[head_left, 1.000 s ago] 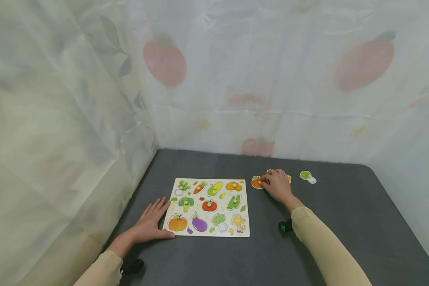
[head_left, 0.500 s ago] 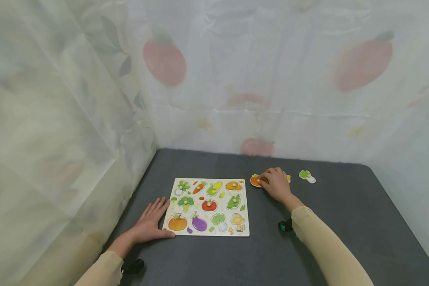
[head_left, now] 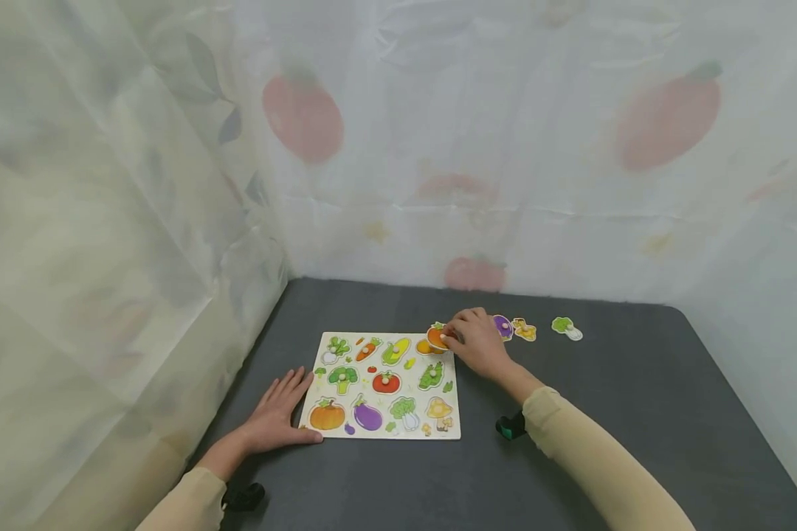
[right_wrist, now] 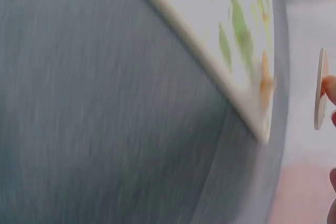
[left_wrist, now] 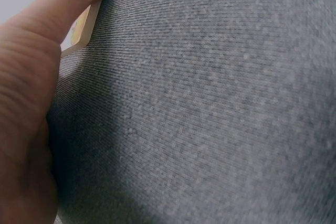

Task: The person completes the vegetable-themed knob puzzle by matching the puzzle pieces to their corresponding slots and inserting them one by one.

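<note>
Above the far right corner of a wooden vegetable puzzle board (head_left: 387,434), my right hand (head_left: 478,341) pinches an orange pumpkin puzzle piece (head_left: 436,335). That piece (right_wrist: 318,93) shows edge-on in the right wrist view, clear of the board, with the fingertips at its face. My left hand (head_left: 275,413) lies flat with spread fingers at the board's left edge; its thumb (left_wrist: 58,9) is along the near left corner. Knobbed pieces such as a tomato (head_left: 386,382) and a broccoli (head_left: 342,378) sit in the board. Its near row, with a printed pumpkin (head_left: 327,415), has no knobs.
Right of the board, an eggplant piece (head_left: 502,327), a mushroom piece (head_left: 524,330) and a bok choy piece (head_left: 567,328) lie on the dark grey table (head_left: 604,413). Pale printed curtains (head_left: 385,110) hang behind and left of the table.
My right hand has lifted the pumpkin piece and carried it left over the board's far right corner. The eggplant and mushroom pieces now show. My left hand stays in place.
</note>
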The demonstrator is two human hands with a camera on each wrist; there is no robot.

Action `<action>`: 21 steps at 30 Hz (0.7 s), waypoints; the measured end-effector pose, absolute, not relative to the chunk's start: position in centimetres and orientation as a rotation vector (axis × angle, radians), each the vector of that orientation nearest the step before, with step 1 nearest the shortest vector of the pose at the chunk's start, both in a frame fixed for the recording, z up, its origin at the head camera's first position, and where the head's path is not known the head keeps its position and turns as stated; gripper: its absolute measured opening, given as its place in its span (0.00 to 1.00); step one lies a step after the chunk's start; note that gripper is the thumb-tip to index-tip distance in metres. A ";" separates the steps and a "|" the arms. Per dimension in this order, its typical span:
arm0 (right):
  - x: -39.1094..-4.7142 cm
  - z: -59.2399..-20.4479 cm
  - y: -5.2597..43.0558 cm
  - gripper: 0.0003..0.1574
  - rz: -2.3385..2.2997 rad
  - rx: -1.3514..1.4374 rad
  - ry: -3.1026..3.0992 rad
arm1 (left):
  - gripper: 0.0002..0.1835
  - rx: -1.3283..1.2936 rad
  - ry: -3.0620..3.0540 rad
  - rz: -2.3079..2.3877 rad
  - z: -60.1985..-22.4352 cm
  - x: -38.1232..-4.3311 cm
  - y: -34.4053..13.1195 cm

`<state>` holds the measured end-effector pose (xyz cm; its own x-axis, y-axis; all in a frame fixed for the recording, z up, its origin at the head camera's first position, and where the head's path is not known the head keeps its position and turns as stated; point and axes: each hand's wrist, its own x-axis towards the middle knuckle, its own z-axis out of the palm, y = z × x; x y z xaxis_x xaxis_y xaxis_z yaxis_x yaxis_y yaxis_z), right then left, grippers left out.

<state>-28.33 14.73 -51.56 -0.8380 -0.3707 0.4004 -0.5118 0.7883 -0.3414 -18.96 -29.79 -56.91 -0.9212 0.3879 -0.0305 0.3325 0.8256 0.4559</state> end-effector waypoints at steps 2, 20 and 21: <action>-27.9 -51.3 13.2 0.07 0.651 0.714 -2.664 | 0.67 0.601 2.893 0.714 -57.0 -18.9 -29.9; -23.0 -52.8 0.3 0.08 0.490 1.040 -2.672 | 0.66 0.655 2.924 0.733 -57.3 -18.9 -30.0; -22.8 -53.1 -0.1 0.08 0.479 1.048 -2.679 | 0.66 0.666 2.921 0.745 -57.3 -18.9 -30.0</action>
<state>-22.78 -0.15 -53.07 -0.7197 -0.6153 0.3215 -0.6887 0.6915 -0.2180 -18.89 -30.01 -57.35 -0.9055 0.4210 0.0531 0.3950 0.7905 0.4681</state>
